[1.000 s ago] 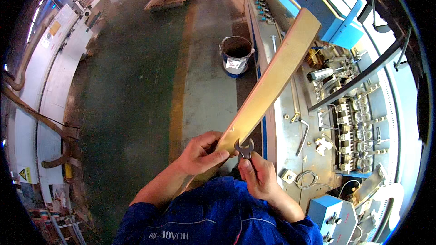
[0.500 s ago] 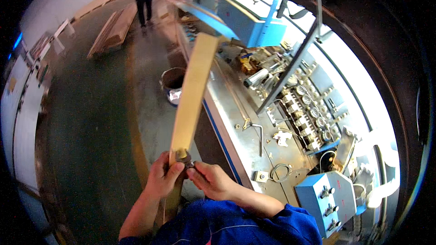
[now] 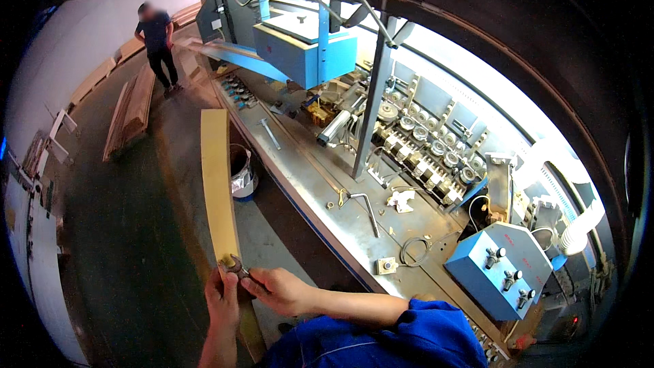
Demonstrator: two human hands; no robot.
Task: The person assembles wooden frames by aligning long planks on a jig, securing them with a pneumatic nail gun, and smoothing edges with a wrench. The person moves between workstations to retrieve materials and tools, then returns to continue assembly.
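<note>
Taking the two hands as the centre of the dial, a stack of long boards [image 3: 131, 119] lies on the floor at eleven o'clock, and a co-worker in dark clothes [image 3: 160, 48] stands beyond it, between eleven and twelve. The left hand [image 3: 222, 305] grips the long, flat yellowish plank [image 3: 218, 191], its fingers clamped on the plank's near part, with the thumb near the wrench. The plank runs from the hands toward twelve o'clock, its far end well out over the floor, and its near part continues below the hands toward five o'clock. The metal wrench [image 3: 234, 267] has its head at the plank, by the left thumb; whether the two touch I cannot tell. A bucket [image 3: 244, 184] stands at twelve, partly hidden by the plank. The right hand [image 3: 285, 292] has its fingers clamped on the wrench's handle. Farther right stretches a long metal table [image 3: 300, 177]; a slim metal tool [image 3: 270, 134] lies on it between twelve and one, with a blue box-shaped housing [image 3: 306, 54] beyond. At two o'clock are an L-shaped bar [image 3: 369, 215], a crumpled white piece [image 3: 402, 200] and, behind them, a row of rollers [image 3: 426, 157]. At three sit a coiled cable [image 3: 413, 252] and a blue control box with three black knobs [image 3: 501, 272].
</note>
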